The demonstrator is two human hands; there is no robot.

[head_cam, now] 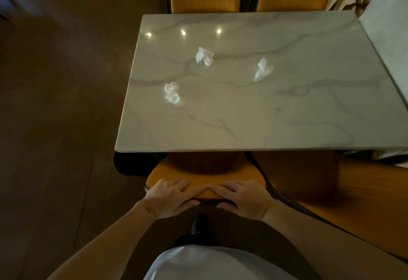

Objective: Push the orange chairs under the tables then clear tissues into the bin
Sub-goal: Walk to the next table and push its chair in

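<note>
At the near table edge, the left hand (171, 197) and right hand (241, 198) grip the backrest of the orange padded chair (205, 178), fingers curled over its top; its seat sits partly under the white marble-pattern table (242, 120). Judged status: chair-pushing in progress. 3 crumpled white tissues (204, 56) remain on top. No bin visible. Open floor lies left.

I see open marble between the three crumpled white tissues (204, 56) (262, 69) (172, 92) on the pale veined marble table (242, 120), so nothing blocks a reach from the near edge. An orange padded chair (205, 169) fills the gap at that edge, another orange chair (331, 180) crowds its right, and only the brown floor (61, 114) on the left lies open.
</note>
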